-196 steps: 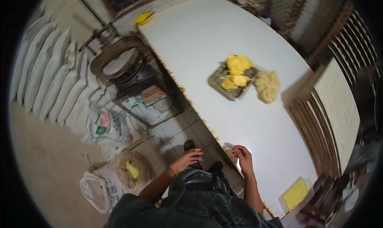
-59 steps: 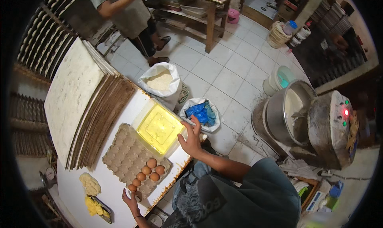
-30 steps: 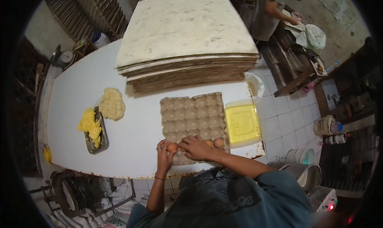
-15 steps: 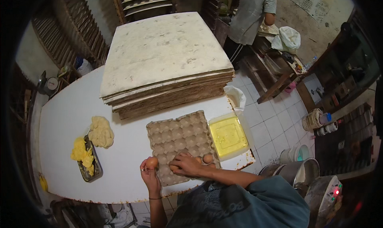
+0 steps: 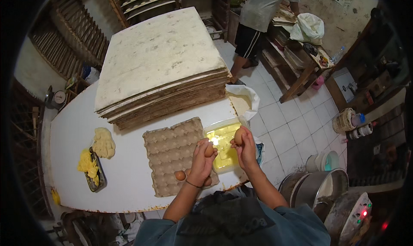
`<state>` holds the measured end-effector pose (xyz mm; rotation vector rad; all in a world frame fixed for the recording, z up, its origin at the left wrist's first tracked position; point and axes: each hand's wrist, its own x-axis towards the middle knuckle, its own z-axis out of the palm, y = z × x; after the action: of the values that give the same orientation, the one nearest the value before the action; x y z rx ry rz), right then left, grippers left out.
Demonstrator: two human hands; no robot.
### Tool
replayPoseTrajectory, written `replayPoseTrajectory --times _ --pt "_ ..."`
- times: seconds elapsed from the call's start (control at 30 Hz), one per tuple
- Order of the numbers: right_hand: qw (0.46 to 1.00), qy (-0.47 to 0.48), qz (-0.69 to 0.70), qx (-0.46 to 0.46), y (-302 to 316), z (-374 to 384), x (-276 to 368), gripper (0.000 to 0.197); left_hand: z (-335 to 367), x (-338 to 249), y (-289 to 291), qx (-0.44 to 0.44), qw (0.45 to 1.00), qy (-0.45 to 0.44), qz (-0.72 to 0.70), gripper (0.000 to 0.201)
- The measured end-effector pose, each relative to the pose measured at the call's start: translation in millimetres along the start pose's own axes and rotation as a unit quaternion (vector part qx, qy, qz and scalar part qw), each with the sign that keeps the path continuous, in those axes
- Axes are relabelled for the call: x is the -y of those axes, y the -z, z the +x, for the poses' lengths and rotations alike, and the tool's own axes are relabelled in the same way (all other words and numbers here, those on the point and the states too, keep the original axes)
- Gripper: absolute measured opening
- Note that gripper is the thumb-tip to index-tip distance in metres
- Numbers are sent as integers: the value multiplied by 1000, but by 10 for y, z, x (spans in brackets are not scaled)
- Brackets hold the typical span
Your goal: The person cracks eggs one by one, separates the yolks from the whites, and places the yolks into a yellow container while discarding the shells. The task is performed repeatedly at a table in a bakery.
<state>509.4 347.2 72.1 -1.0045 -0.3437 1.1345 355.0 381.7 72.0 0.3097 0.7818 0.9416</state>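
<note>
Brown oval egg [image 5: 209, 150] sits in the left hand [image 5: 201, 160], fingers and thumb curled closed round the shell; a second brown oval egg [image 5: 239, 136] is in the right hand [image 5: 247, 152], gripped between thumb and fingers. Hands are apart, one toward each side of a square clear plastic tub [image 5: 217, 123] with bright yellow contents; from my end I can't tell if either touches it. Just left of the tub I see a grey-brown moulded cardboard egg tray [image 5: 165, 147], mostly bare cups, more brown eggs [image 5: 180, 175] at its near end, some partly hidden by the left hand and wrist. Tray and tub both on a long white table [image 5: 124, 177], edge rusty. Beyond the tray, a tall stack of pale-topped flat boards [image 5: 159, 52]. On the left I log a black rectangular pan [image 5: 100, 181] heaped with a soft yellow mass [image 5: 87, 163], a lump of pale dough [image 5: 103, 142] right beside it. Across the floor, a co-worker in a grey shirt [image 5: 262, 9] stands at a wooden bench [image 5: 297, 80].
</note>
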Motion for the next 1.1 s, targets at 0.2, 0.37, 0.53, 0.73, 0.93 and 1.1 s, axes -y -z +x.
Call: replayPoseTrajectory --times 0.2,0.37,0.53,0.73,0.93,1.1 --pt "955 219 -191 -54 -5 -167 129 39 138 310 -451 -40 996 -42 68 19" --pt "951 199 -237 -1 100 -112 131 34 144 387 -555 -52 996 -40 61 18" --pt "941 142 -296 78 54 -104 130 36 194 513 -470 -21 998 -55 12 16" --pt "993 97 -70 -10 148 -33 91 34 134 451 -420 -64 996 -52 40 32" --pt "934 168 -312 36 149 -58 -98 28 124 513 -412 -29 998 -55 16 30" --pt "980 88 -175 -39 153 -91 -44 30 109 504 -370 -58 996 -49 38 28"
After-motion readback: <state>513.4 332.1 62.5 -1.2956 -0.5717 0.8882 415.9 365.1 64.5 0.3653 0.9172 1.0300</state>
